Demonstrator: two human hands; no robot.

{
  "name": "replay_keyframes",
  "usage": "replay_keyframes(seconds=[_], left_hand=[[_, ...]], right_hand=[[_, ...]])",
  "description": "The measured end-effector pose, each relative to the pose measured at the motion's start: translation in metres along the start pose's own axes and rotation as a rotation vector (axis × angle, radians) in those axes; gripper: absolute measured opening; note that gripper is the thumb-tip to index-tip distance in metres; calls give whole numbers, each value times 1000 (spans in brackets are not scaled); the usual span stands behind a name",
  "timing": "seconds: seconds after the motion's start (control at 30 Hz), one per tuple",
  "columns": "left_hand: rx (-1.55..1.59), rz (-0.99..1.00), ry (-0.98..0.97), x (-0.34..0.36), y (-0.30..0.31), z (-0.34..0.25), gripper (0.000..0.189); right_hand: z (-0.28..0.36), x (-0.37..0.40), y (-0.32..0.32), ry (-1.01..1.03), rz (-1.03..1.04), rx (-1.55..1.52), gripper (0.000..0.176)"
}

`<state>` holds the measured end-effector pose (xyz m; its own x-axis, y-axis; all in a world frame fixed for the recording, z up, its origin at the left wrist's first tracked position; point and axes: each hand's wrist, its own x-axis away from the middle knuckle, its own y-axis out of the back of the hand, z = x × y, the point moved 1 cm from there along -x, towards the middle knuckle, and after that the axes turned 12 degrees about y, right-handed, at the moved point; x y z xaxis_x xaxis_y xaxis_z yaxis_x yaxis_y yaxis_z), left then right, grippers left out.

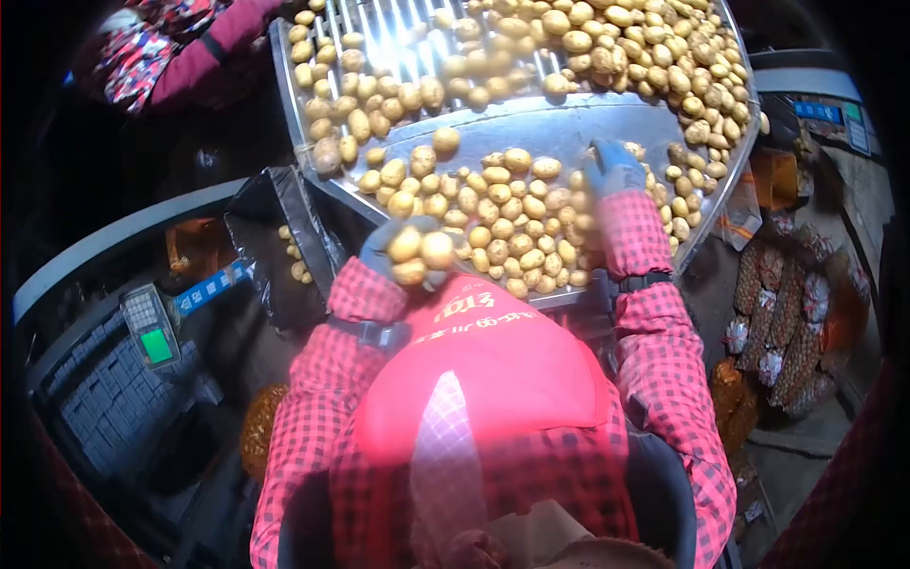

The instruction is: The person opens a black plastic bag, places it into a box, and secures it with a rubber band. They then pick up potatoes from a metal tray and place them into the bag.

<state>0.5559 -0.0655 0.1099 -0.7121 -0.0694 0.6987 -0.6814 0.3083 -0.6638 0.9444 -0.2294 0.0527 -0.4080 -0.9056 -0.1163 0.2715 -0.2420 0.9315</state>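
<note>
My left hand (382, 247), in a grey-blue glove, cradles several potatoes (422, 250) near the front left edge of the metal sorting table (531, 128). Its fingers are curled round and partly under them. Farther right, my right hand (614, 169), gloved in the same colour, reaches down among the loose potatoes on the table. The fingers of that hand are hidden or blurred, so its grip does not show. Between both hands lies a broad layer of yellow potatoes (517, 223).
Potatoes heap at the upper right (664, 57), and others sit on bright metal slats (389, 47). A bag lined in black plastic (284, 228) hangs left, beside a scale display (152, 332). Filled net sacks (782, 322) stand right. Another person's sleeve (213, 52) is upper left.
</note>
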Motion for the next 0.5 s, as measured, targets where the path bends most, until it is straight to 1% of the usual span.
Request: replay_keyframes(seconds=[0.03, 0.07, 0.1, 0.17, 0.2, 0.23, 0.27, 0.3, 0.33, 0.37, 0.4, 0.43, 0.47, 0.5], left_hand=[[13, -48, -94, 12, 30, -4, 56], [145, -54, -131, 25, 48, -12, 58], [276, -57, -171, 39, 67, -21, 61], [439, 235, -209, 71, 127, -33, 67], [413, -219, -263, 90, 137, -41, 66], [376, -673, -306, 109, 148, -46, 64], [505, -743, -246, 117, 171, -47, 63], [366, -1153, -216, 118, 202, -43, 62], [31, -1212, -284, 123, 258, -37, 64], [-310, -1244, -347, 125, 289, -36, 67], [-386, -1351, -604, 102, 231, -40, 57], [-319, -1204, -627, 77, 217, -43, 43], [-834, -1307, -854, 53, 123, -51, 44], [-1245, -1288, -870, 27, 122, -58, 37]], right_hand=[[-4, 0, -6, -32, 85, -35, 45], [-9, -2, -11, -64, 168, -67, 43], [-18, -4, -19, -53, 167, -79, 43], [-33, -7, -37, -39, 142, -216, 44], [-34, -10, -32, -139, 153, -304, 44], [-44, -10, -35, -134, 155, -312, 44], [-59, -9, -37, -366, 64, -732, 42], [-67, -6, -41, -603, -34, -1147, 40], [-53, -6, -31, -605, -29, -1147, 40], [-26, -7, -5, -711, -205, -1337, 39], [-12, -6, 10, -818, -396, -1514, 38], [-18, -1, -2, -823, -401, -1502, 38], [-25, 3, -24, -694, -168, -1133, 38], [-30, 5, -34, -553, 50, -761, 37]])
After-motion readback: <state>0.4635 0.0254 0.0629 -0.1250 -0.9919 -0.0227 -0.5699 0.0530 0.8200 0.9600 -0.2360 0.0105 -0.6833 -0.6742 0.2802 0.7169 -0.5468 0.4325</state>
